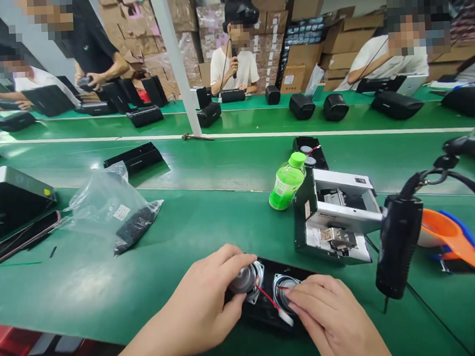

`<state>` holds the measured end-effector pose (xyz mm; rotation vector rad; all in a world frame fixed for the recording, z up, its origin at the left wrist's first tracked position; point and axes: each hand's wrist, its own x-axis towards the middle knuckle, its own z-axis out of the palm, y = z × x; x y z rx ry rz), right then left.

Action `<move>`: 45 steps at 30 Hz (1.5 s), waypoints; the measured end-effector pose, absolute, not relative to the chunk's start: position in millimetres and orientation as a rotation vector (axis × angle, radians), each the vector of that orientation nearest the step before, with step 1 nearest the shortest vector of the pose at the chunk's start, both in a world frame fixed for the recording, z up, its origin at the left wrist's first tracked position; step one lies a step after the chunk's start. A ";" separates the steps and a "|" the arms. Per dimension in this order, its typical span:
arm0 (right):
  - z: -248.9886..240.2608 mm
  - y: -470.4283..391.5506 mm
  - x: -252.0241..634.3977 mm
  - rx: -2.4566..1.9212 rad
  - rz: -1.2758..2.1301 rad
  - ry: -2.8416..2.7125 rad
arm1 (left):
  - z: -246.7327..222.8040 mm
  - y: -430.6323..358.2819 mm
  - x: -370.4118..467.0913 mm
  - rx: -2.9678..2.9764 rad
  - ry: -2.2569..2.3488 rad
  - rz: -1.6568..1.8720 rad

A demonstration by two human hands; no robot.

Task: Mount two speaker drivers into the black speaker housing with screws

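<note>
Left hand [212, 296] reaches in from lower left, palm down, fingers curled; right hand [332, 322] lies flat beside it, fingertips pointing left.

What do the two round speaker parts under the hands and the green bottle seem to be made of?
Speaker drivers: probably metal, shiny silver backs with bright reflections. Black panel holding them: likely matte plastic. Green bottle: translucent plastic, light passing through, opaque green cap.

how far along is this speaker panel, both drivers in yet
Done: both round drivers sit in the black panel, joined by a red wire. In hand: left hand grips one driver, right hand touches the other. Left: hanging screwdriver untouched, so fastening looks pending.
</note>
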<state>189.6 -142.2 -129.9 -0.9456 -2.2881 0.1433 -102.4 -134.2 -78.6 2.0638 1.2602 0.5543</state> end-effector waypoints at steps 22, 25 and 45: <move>-159.5 -167.7 195.6 -1.112 0.117 -2.254 | -103.2 -100.1 -87.8 2.628 1.197 -0.070; -156.6 -164.8 198.8 -1.097 0.137 -2.295 | -105.0 -100.6 -94.2 2.629 1.176 0.005; -156.6 -164.9 199.7 -1.098 0.127 -2.327 | -104.7 -98.9 -99.0 2.486 1.161 0.079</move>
